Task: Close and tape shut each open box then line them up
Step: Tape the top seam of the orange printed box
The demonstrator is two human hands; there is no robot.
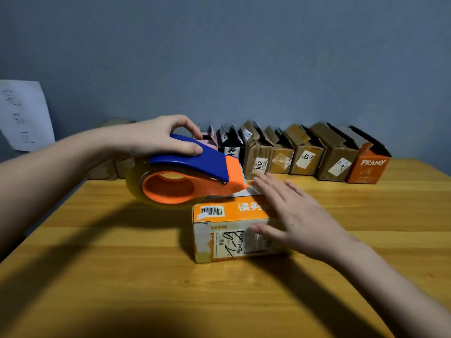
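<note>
An orange and white box [224,230] lies closed in the middle of the wooden table [122,264]. My left hand [156,135] grips the blue handle of a blue and orange tape dispenser [185,174], whose cutting end sits at the box's top far edge. A roll of clear tape is in the dispenser. My right hand [295,213] lies flat with straight fingers on the box's top right part, thumb along the front side.
Along the wall stands a row of several open boxes [302,154], brown ones in the middle and an orange one [368,167] at the right end. More brown boxes [114,167] sit behind my left arm. A paper sheet [24,113] hangs on the wall at left.
</note>
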